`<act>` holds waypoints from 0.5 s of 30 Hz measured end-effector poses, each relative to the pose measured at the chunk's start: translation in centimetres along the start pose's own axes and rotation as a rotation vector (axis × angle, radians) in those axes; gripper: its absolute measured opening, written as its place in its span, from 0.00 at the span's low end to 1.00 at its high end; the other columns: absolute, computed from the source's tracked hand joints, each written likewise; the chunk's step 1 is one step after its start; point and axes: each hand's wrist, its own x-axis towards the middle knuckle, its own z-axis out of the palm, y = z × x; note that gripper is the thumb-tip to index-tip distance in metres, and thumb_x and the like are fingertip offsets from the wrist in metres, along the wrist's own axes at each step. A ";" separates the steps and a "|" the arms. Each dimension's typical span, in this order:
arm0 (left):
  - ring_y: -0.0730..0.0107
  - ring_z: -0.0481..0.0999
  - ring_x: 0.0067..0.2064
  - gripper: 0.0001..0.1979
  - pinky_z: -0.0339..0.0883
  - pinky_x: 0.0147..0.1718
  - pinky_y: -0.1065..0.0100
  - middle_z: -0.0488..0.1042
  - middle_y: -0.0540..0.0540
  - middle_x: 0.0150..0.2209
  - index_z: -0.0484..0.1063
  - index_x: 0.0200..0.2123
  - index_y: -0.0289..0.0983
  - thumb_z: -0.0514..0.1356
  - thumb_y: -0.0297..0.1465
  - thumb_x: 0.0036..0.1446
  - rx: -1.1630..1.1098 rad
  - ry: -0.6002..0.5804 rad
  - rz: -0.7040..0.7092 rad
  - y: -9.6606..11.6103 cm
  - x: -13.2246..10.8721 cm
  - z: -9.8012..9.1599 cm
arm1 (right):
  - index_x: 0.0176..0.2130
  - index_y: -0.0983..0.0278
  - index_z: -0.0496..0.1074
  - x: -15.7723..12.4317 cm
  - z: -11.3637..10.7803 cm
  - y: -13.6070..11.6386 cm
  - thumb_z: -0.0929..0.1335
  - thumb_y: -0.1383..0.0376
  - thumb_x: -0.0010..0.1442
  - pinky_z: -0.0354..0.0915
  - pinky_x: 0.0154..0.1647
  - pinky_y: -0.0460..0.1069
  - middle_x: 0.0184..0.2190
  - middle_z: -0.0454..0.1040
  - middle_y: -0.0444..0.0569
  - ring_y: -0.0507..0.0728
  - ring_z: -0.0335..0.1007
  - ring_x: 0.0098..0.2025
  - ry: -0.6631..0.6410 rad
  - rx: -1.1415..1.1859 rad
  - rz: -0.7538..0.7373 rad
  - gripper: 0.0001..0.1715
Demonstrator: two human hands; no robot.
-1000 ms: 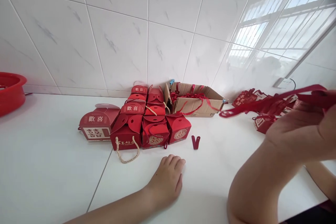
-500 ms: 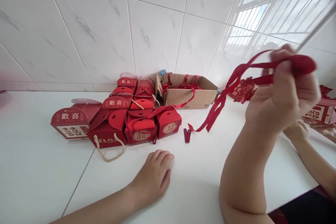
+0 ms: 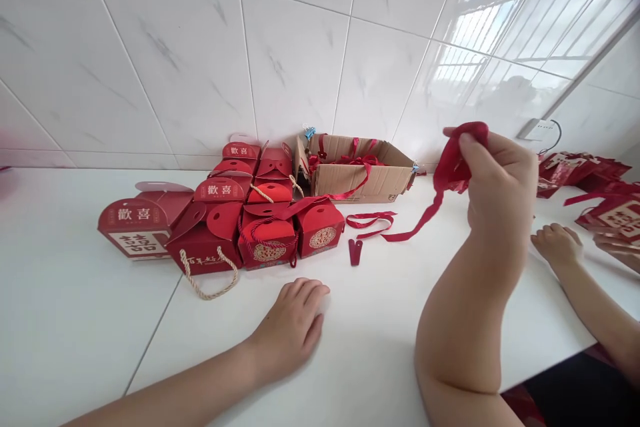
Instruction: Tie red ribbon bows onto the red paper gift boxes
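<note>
My right hand is raised over the right half of the table, its fingers closed on a bunched red ribbon. One tail of that ribbon trails down to the tabletop. A looped red ribbon lies flat there, just above two small dark red tags. My left hand rests palm down on the table, fingers loosely extended, holding nothing. Beyond it stand several red gift boxes with gold and white print, some with rope handles.
An open cardboard box with red ribbons inside stands against the tiled wall. To the right are another person's hand, more red boxes and a power strip by the wall.
My right hand has moved left with the red ribbon, which is more bunched. One ribbon has come down onto the table. My left hand stays in place.
</note>
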 end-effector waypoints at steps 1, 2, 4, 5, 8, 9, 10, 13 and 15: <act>0.57 0.66 0.50 0.16 0.63 0.49 0.54 0.68 0.42 0.48 0.63 0.50 0.40 0.51 0.27 0.58 -0.051 0.004 -0.036 0.0 0.0 -0.1 | 0.39 0.65 0.77 -0.7 0.2 -1.0 0.66 0.64 0.58 0.65 0.31 0.50 0.22 0.69 0.45 0.51 0.64 0.25 -0.080 0.010 -0.006 0.12; 0.57 0.65 0.51 0.16 0.62 0.50 0.53 0.67 0.42 0.49 0.62 0.50 0.41 0.52 0.30 0.58 -0.119 0.018 -0.085 0.1 0.0 -0.3 | 0.40 0.64 0.77 -1.4 0.4 -2.0 0.66 0.66 0.57 0.64 0.27 0.48 0.21 0.68 0.43 0.50 0.63 0.24 -0.207 0.012 -0.020 0.12; 0.55 0.63 0.55 0.18 0.59 0.53 0.51 0.65 0.41 0.53 0.60 0.52 0.42 0.55 0.36 0.58 -0.292 0.083 -0.188 0.8 0.2 -1.5 | 0.45 0.61 0.74 -2.7 0.8 -3.4 0.67 0.68 0.56 0.62 0.24 0.46 0.21 0.68 0.42 0.49 0.62 0.22 -0.522 0.012 -0.054 0.16; 0.54 0.61 0.57 0.21 0.57 0.54 0.50 0.63 0.40 0.56 0.58 0.53 0.42 0.57 0.39 0.57 -0.389 0.125 -0.219 1.3 0.5 -2.4 | 0.47 0.60 0.73 -3.2 1.1 -4.0 0.67 0.68 0.56 0.61 0.23 0.46 0.21 0.68 0.41 0.49 0.62 0.22 -0.686 0.023 -0.068 0.17; 0.52 0.54 0.62 0.34 0.51 0.57 0.50 0.57 0.39 0.61 0.52 0.59 0.43 0.61 0.45 0.53 -0.657 0.158 -0.147 4.0 1.4 -6.4 | 0.49 0.60 0.70 -4.7 2.2 -5.1 0.67 0.66 0.58 0.61 0.21 0.44 0.20 0.66 0.40 0.49 0.61 0.22 -1.062 0.128 -0.078 0.18; 0.52 0.56 0.61 0.36 0.53 0.56 0.51 0.60 0.38 0.59 0.53 0.60 0.43 0.62 0.45 0.52 -0.735 0.113 -0.097 5.1 1.7 -8.0 | 0.49 0.61 0.70 -5.0 2.5 -5.3 0.66 0.66 0.59 0.60 0.21 0.44 0.19 0.64 0.40 0.49 0.61 0.21 -1.130 0.187 -0.067 0.17; 0.54 0.61 0.58 0.33 0.58 0.52 0.54 0.65 0.38 0.54 0.55 0.59 0.42 0.61 0.45 0.53 -0.805 0.030 -0.085 6.1 1.9 -9.6 | 0.48 0.61 0.70 -5.2 2.8 -5.4 0.66 0.65 0.60 0.60 0.20 0.44 0.19 0.63 0.39 0.48 0.60 0.21 -1.165 0.257 -0.047 0.15; 0.66 0.71 0.33 0.19 0.65 0.34 0.64 0.71 0.48 0.29 0.63 0.51 0.39 0.57 0.38 0.58 -0.909 -0.194 -0.170 8.8 1.9 -14.4 | 0.42 0.62 0.70 -5.2 2.9 -5.5 0.64 0.61 0.63 0.54 0.16 0.43 0.18 0.58 0.38 0.46 0.54 0.18 -1.076 0.455 0.032 0.10; 0.75 0.62 0.22 0.15 0.60 0.25 0.70 0.64 0.54 0.21 0.65 0.48 0.40 0.58 0.36 0.57 -0.865 -0.095 -0.182 10.0 1.5 -17.1 | 0.39 0.61 0.70 -4.8 2.4 -5.3 0.64 0.60 0.63 0.49 0.14 0.43 0.16 0.54 0.37 0.46 0.49 0.16 -0.896 0.546 0.059 0.09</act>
